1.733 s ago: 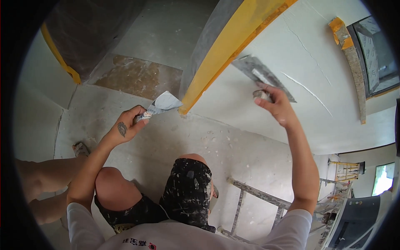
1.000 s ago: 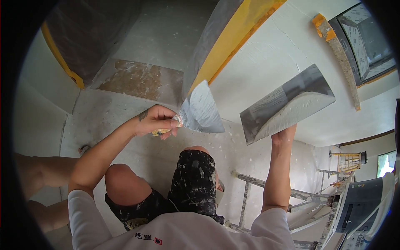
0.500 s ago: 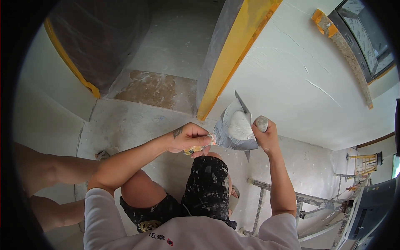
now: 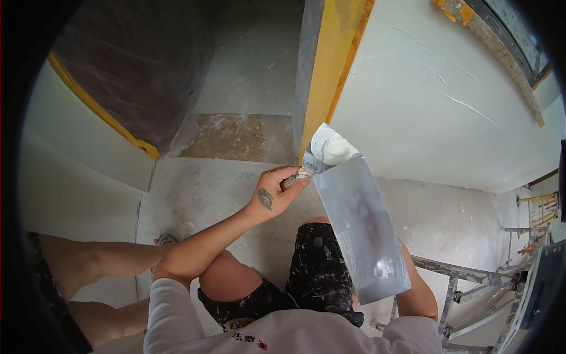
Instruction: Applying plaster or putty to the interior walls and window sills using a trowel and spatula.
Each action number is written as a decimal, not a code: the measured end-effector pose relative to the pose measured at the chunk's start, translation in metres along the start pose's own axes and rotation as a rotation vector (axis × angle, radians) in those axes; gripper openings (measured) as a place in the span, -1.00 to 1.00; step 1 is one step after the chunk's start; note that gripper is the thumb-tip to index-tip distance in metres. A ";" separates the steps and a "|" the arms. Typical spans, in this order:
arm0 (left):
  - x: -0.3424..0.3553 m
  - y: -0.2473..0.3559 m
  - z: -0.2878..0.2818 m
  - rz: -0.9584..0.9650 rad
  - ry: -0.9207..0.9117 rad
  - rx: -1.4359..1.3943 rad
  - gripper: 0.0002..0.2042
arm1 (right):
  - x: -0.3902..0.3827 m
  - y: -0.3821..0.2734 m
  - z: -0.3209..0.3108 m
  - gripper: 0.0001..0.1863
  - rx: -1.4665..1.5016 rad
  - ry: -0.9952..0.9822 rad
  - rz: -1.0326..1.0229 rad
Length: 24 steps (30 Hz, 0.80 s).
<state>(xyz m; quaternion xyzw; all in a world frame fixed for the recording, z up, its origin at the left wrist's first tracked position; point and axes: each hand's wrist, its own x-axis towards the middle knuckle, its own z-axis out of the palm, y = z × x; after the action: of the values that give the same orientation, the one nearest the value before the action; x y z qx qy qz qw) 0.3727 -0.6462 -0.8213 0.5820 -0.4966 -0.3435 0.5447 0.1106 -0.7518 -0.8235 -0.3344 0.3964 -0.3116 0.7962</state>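
My left hand [image 4: 276, 192] is closed around the handle of a wide putty knife [image 4: 315, 154]. A lump of white putty [image 4: 337, 150] lies on the knife's blade. Right beside it, the long steel plastering trowel [image 4: 362, 230] shows its broad, smeared flat face, its far end against or just in front of the putty knife's blade. That face hides my right hand, which held the trowel's handle half a second ago; only my right forearm [image 4: 417, 289] shows beyond the trowel's near edge.
A white wall [image 4: 424, 88] with putty ridges rises at the right, edged by yellow masking [image 4: 339, 47]. Plastic sheeting [image 4: 141, 71] covers the left side of the doorway. A person's bare legs [image 4: 112, 259] are close at my left. A splattered metal stand [image 4: 466, 271] is at right.
The trowel has turned from nearly edge-on to broad face showing, swinging in front of my right hand. My left hand and the putty knife have moved slightly farther away, and the view has shifted.
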 end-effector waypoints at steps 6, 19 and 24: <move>-0.008 0.029 0.005 0.307 0.132 0.336 -0.75 | -0.049 0.015 -0.061 -0.72 0.059 -0.083 -0.052; -0.006 -0.009 -0.003 0.340 0.181 0.505 -0.78 | -0.017 -0.029 -0.006 -0.69 0.043 -0.289 -0.268; -0.011 -0.016 -0.012 -0.307 0.030 -0.452 -0.78 | -0.019 -0.108 0.027 -0.67 0.120 -0.674 -0.371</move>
<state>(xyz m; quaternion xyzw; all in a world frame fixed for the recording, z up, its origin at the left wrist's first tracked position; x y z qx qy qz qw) 0.3843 -0.6333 -0.8363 0.5193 -0.3051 -0.5154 0.6096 0.0988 -0.7922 -0.7185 -0.4367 0.0266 -0.3456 0.8302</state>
